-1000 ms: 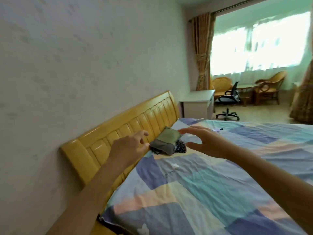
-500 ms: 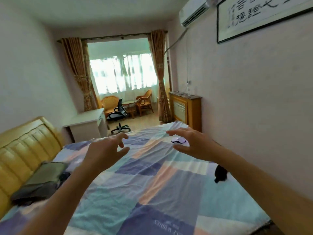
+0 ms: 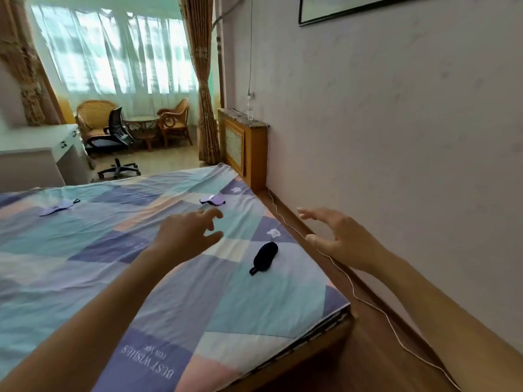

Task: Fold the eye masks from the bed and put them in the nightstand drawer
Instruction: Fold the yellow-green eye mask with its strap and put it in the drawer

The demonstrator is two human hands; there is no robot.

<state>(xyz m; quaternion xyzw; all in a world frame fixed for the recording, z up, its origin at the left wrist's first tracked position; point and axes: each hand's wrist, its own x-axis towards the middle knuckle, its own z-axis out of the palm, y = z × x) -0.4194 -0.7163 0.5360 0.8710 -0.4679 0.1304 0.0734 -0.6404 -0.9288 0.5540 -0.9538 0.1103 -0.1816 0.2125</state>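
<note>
Overhead, both hands' fingers spread, empty: left hand [image 3: 185,236], right hand [image 3: 339,236]; patchwork bed [image 3: 85,264] carries black eye mask [image 3: 264,257].

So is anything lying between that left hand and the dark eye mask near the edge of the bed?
Nothing visible. The left hand hovers open above the bedspread, and only bare quilt separates it from the dark eye mask. The right hand is off past the bed's edge.

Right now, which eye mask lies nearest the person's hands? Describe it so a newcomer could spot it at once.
Start at the bed with its patchwork cover and follow the edge that runs along the wall. Near that edge, between the left hand and right hand, lies the dark eye mask. It is the only near-black one; the other two masks are pale lilac.
</note>
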